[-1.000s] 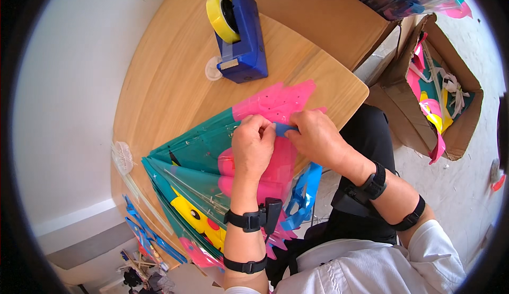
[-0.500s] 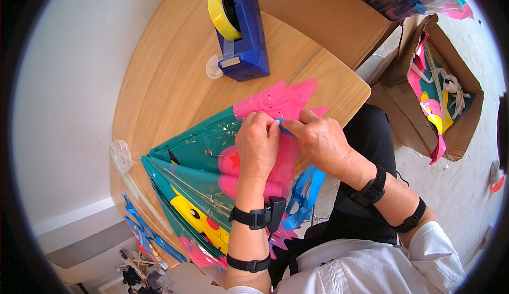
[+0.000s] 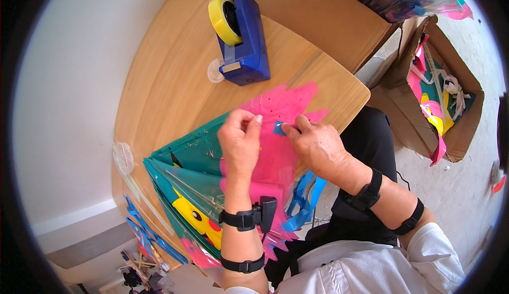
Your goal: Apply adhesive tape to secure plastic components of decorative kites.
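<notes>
A folded plastic sheet, teal (image 3: 193, 137) with a pink jagged border and a yellow cartoon figure, lies fanned across the near part of the table. On its pink part is a small blue plastic piece (image 3: 279, 128). My right hand (image 3: 321, 145) is closed on the blue piece at its edge, the thumb lying against it and the other fingers curled. To the left, my left hand (image 3: 239, 140) hovers over the sheet, apart from the blue piece, with thumb and forefinger pinched together. Anything between those fingertips is too small to make out.
A blue tape dispenser (image 3: 249, 39) with a yellow roll stands on the wooden table (image 3: 159, 82). Blue strips (image 3: 303, 201) hang at the near edge; more blue strips (image 3: 146, 230) lie left. Cardboard boxes stand beyond the table and right, one box (image 3: 461, 82) holding coloured plastic sheets.
My left hand has let go of the blue piece and moved left. The blue piece is now uncovered, and my right hand stays at it.
</notes>
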Motion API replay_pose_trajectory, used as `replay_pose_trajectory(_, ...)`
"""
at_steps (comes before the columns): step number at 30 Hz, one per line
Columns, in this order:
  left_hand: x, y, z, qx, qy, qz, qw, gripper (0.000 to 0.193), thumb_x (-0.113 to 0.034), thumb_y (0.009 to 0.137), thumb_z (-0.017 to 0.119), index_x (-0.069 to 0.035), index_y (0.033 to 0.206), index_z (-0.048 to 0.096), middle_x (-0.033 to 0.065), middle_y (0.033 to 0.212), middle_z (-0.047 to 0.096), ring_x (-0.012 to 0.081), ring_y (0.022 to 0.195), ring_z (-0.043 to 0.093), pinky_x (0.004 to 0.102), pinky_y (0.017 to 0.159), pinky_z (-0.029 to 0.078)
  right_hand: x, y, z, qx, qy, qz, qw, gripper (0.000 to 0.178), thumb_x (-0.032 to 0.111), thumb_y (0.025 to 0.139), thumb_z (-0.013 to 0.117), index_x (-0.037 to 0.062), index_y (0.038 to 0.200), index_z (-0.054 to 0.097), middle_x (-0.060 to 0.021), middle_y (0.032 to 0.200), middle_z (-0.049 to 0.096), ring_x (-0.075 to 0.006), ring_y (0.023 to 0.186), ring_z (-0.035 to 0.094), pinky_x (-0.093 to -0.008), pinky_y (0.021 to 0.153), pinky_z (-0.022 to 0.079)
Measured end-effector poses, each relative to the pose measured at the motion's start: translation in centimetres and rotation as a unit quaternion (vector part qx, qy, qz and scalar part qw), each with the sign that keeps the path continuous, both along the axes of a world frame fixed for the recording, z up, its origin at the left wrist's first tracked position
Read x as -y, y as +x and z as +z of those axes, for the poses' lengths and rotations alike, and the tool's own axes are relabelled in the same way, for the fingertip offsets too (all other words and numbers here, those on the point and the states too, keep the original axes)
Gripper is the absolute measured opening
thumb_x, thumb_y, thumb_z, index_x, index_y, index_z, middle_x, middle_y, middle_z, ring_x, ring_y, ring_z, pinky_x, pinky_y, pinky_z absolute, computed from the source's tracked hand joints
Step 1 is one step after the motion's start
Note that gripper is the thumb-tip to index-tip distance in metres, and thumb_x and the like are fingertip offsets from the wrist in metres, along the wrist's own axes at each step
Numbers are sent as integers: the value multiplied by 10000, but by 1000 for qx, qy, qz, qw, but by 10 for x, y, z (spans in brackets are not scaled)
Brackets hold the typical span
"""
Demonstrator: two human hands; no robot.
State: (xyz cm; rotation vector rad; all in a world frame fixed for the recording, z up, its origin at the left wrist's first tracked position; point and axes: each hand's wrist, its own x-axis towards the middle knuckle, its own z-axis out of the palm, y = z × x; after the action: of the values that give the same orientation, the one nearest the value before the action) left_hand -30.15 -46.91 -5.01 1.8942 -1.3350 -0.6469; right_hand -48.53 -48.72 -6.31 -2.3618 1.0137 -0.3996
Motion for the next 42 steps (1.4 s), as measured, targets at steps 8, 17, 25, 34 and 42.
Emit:
replay_pose_trajectory(8, 64, 16, 42, -32, -54, 65, 996, 375, -266, 970, 541, 17, 1209, 595, 53, 919, 623, 92, 843, 553, 248, 709, 466, -1, 0, 1, -8, 4, 2, 1000, 282, 99, 720, 627, -23, 965, 566, -153, 833, 561, -299, 679, 660, -388, 559, 528)
replay_pose_trajectory(17, 101, 27, 57, -201, 73, 95, 972, 152, -98, 881, 629, 15, 982, 622, 70, 881, 643, 147, 804, 602, 335, 665, 523, -1, 2, 4, -13, -5, 12, 1000, 303, 105, 728, 622, -27, 996, 571, -146, 838, 558, -283, 677, 659, -377, 568, 535)
replay_pose_trajectory(25, 79, 25, 42, -406, -58, 71, 909, 37, -2, 858, 585, -25, 885, 594, 61, 876, 597, 175, 863, 582, 519, 784, 524, -1, 0, 2, -5, -5, 9, 1000, 303, 109, 739, 610, -22, 1009, 571, -146, 845, 558, -285, 681, 661, -381, 573, 537)
replay_pose_trajectory(34, 60, 0, 24, -526, -7, 225, 820, 63, -75, 893, 588, -23, 859, 575, 65, 857, 567, 184, 791, 562, 390, 657, 489, -1, 0, 3, -6, 4, 8, 1000, 287, 115, 743, 607, -9, 998, 562, -146, 848, 559, -293, 684, 663, -389, 571, 535)
replay_pose_trajectory(42, 72, 19, 17, -687, 136, 214, 681, 84, -76, 918, 503, 6, 902, 507, 102, 795, 549, 194, 675, 533, 335, 595, 423, -2, 1, 1, -7, 7, -3, 1000, 259, 119, 745, 613, 2, 970, 562, -146, 848, 560, -303, 672, 661, -400, 569, 535)
